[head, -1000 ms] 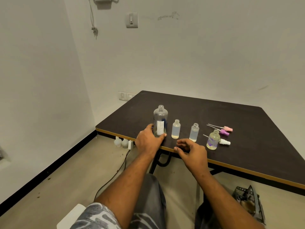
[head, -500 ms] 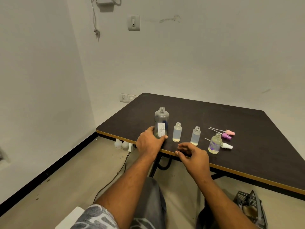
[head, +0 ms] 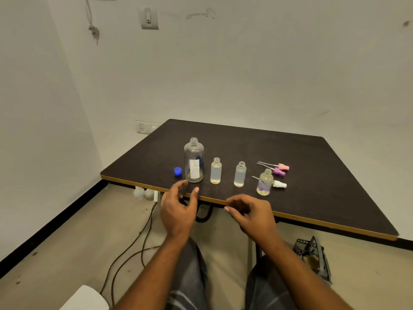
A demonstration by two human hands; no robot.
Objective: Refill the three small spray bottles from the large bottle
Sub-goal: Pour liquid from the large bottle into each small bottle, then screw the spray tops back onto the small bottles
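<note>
One uncapped large bottle [head: 194, 161] is set near the counter's [head: 312, 175] front edge, flanked by one blue cap [head: 177, 171] at its left and three open small bottles [head: 216, 170] [head: 240, 174] [head: 265, 182] at its right. Three spray heads [head: 283, 167] [head: 279, 171] [head: 279, 184] are laid beside these. The left hand [head: 177, 211], previously gripping the large bottle, is withdrawn, fingers relaxed and empty; the right hand [head: 252, 214] is held loosely curled, empty.

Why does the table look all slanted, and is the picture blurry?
Head view: the wide lens stretches the table, so its edges slant; the light is dim and even, shadows faint; the big bottle looks fairly sharp, not blurry.
</note>
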